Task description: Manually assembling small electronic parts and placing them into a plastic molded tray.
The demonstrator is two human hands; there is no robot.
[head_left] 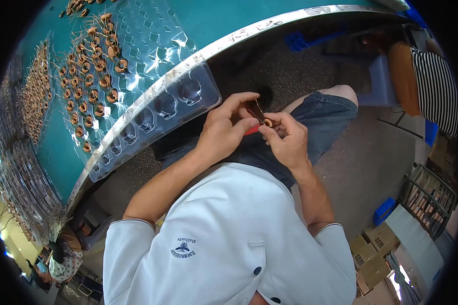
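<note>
Above my lap, my right hand [288, 140] pinches a small ring-shaped coil [268, 122] wound with copper-coloured wire. My left hand [224, 126] is closed close beside it, and a thin copper wire [260, 105] runs from its raised index finger down toward the coil. Something red [252, 129] shows under the left fingertips; its kind is partly hidden. On the bench to the left, a clear plastic tray [137, 51] carries rows of similar wound coils [89, 80] with loose wire ends.
The green bench [229, 15] has a curved pale edge [188, 62]. An empty-pocketed clear tray [165, 104] juts past it. Stacked trays [28, 183] stand far left. At right are a person in a striped top [435, 91], a blue bin [384, 209] and cardboard boxes [374, 254].
</note>
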